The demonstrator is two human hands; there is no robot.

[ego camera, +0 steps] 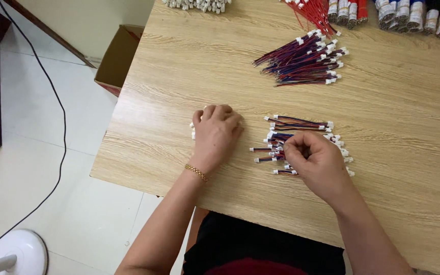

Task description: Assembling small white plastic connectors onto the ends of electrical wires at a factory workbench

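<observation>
My left hand [215, 133] rests palm down on the wooden table [189, 71], fingers curled over a small cluster of white plastic connectors [193, 130] that is mostly hidden beneath it. My right hand [314, 160] sits to the right, fingertips pinched together on the short red-and-blue wire leads [301, 124] with white connector ends that lie scattered under and around it. A gold bracelet [196, 172] circles my left wrist.
A larger pile of red-and-blue leads [304, 60] lies farther back. Red wires [311, 12] and wrapped bundles [418, 15] line the far edge, with white connectors [199, 5] at the back left. A cardboard box [118, 58], a black cable [59, 127] and a white fan base [19, 252] are on the floor.
</observation>
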